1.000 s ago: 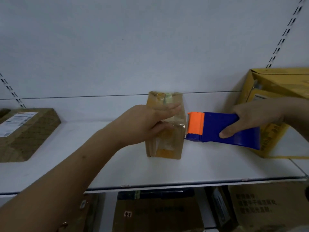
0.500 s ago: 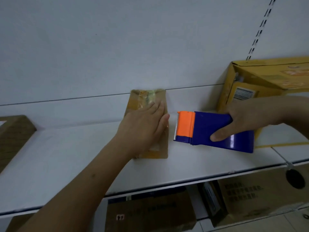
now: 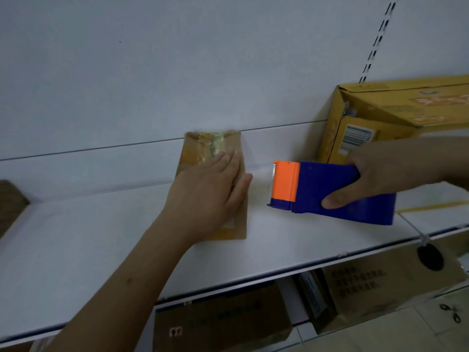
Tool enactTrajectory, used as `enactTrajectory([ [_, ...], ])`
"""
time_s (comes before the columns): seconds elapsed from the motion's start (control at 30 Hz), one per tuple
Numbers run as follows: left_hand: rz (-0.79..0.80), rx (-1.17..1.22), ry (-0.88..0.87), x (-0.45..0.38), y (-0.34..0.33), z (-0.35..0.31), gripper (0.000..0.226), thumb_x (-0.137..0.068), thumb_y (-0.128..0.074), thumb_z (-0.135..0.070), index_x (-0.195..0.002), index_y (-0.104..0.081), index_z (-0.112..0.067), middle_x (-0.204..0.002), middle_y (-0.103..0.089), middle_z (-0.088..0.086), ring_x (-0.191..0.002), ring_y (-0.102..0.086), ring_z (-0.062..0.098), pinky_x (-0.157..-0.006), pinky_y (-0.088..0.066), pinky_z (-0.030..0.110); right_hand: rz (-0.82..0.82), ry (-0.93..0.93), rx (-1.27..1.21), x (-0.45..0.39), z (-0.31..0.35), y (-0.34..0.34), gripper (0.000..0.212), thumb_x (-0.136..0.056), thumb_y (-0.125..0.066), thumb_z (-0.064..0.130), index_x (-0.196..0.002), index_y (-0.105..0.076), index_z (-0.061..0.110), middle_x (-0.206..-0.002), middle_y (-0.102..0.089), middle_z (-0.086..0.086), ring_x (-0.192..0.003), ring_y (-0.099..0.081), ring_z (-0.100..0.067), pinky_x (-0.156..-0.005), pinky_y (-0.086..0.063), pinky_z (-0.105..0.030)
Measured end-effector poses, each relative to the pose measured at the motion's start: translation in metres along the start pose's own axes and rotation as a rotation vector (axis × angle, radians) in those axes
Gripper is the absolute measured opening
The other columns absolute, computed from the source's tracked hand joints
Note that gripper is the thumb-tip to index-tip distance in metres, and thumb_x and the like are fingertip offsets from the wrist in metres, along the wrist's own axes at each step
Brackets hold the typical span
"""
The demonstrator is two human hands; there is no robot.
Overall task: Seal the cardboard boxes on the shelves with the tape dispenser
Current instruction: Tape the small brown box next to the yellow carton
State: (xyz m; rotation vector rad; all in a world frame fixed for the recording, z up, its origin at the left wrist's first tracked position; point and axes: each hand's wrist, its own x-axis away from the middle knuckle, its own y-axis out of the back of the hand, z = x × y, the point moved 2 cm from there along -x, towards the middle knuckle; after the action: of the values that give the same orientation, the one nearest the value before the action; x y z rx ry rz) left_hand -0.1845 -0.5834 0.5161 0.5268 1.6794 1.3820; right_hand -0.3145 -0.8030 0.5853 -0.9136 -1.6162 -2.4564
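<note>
A small brown cardboard box with shiny tape on it stands on the white shelf. My left hand lies flat on the box's front face, fingers straight, pressing on the tape. To the right, my right hand grips the blue tape dispenser by its body. Its orange head and toothed blade point left toward the box, a short gap away from it.
A larger yellow box with a barcode label stands at the shelf's right end, behind my right hand. A brown box corner shows at the far left. Several cardboard boxes sit under the shelf. Scissors lie on the floor.
The dispenser has pulled away to the right from the small box. My left hand went from gripping the box's side to lying flat on its front. The view shifted right.
</note>
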Motion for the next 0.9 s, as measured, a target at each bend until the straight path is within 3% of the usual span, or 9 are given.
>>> enactTrajectory([
  [0.07,0.014,-0.005,0.004,-0.001,-0.001,-0.003,0.087,-0.091,0.003,-0.058,-0.155,-0.035,-0.014,-0.159,-0.037,0.003,-0.145,-0.036,0.014,-0.107,-0.039,0.032,-0.051,-0.029,0.093,-0.011,0.014,-0.006,0.065,-0.057,-0.061,0.078,-0.083,-0.065,0.019,-0.066,-0.072,0.005,-0.06,-0.069,-0.007,-0.055,-0.05,-0.019],
  [0.23,0.002,-0.007,0.03,-0.001,-0.003,-0.001,0.09,-0.09,0.002,-0.066,-0.156,-0.033,-0.017,-0.16,-0.035,-0.001,-0.143,-0.039,0.011,-0.101,-0.045,0.031,-0.372,-0.054,0.577,-0.051,0.035,-0.038,0.057,-0.084,-0.051,0.073,-0.064,-0.047,0.019,-0.063,-0.05,0.002,-0.054,-0.047,-0.011,-0.058,-0.047,-0.031],
  [0.4,0.007,-0.015,0.055,-0.002,-0.005,-0.001,0.085,-0.09,-0.017,-0.068,-0.154,-0.039,-0.018,-0.157,-0.041,-0.003,-0.136,-0.049,0.01,-0.09,-0.05,0.027,-0.417,-0.101,0.287,-0.078,0.025,-0.047,0.064,-0.08,-0.05,0.077,-0.069,-0.057,0.014,-0.059,-0.059,-0.002,-0.051,-0.056,-0.013,-0.05,-0.044,-0.029],
  [0.53,0.028,-0.013,0.12,-0.006,-0.01,-0.01,0.072,-0.1,-0.027,-0.057,-0.159,-0.021,-0.018,-0.164,-0.025,-0.003,-0.147,-0.031,0.011,-0.107,-0.039,0.03,-0.472,-0.043,0.205,-0.091,0.033,-0.064,0.068,-0.078,-0.048,0.08,-0.07,-0.06,0.013,-0.059,-0.063,-0.004,-0.055,-0.063,-0.018,-0.052,-0.05,-0.034],
  [0.73,0.025,-0.035,0.291,-0.016,-0.023,-0.03,0.061,-0.104,-0.026,-0.037,-0.16,-0.019,-0.013,-0.165,-0.023,0.002,-0.151,-0.022,0.013,-0.119,-0.02,0.034,-0.575,-0.008,0.082,-0.097,0.025,-0.085,0.058,-0.083,-0.049,0.073,-0.07,-0.052,0.016,-0.058,-0.055,-0.001,-0.051,-0.053,-0.015,-0.049,-0.04,-0.033],
  [0.8,0.009,-0.042,0.347,-0.018,-0.03,-0.035,0.056,-0.106,-0.023,-0.034,-0.158,-0.024,-0.013,-0.164,-0.028,0.002,-0.151,-0.024,0.014,-0.12,-0.014,0.035,-0.638,0.003,0.113,-0.096,0.025,-0.094,0.055,-0.086,-0.048,0.071,-0.068,-0.045,0.019,-0.059,-0.049,0.001,-0.051,-0.045,-0.012,-0.046,-0.03,-0.029],
  [0.9,-0.104,-0.066,0.414,-0.02,-0.036,-0.036,0.055,-0.106,-0.019,-0.034,-0.148,-0.047,-0.013,-0.151,-0.05,0.002,-0.141,-0.043,0.016,-0.118,-0.019,0.037,-0.72,0.015,0.133,-0.095,0.025,-0.1,0.054,-0.087,-0.047,0.071,-0.066,-0.037,0.022,-0.059,-0.043,0.003,-0.051,-0.038,-0.009,-0.046,-0.023,-0.029],
])
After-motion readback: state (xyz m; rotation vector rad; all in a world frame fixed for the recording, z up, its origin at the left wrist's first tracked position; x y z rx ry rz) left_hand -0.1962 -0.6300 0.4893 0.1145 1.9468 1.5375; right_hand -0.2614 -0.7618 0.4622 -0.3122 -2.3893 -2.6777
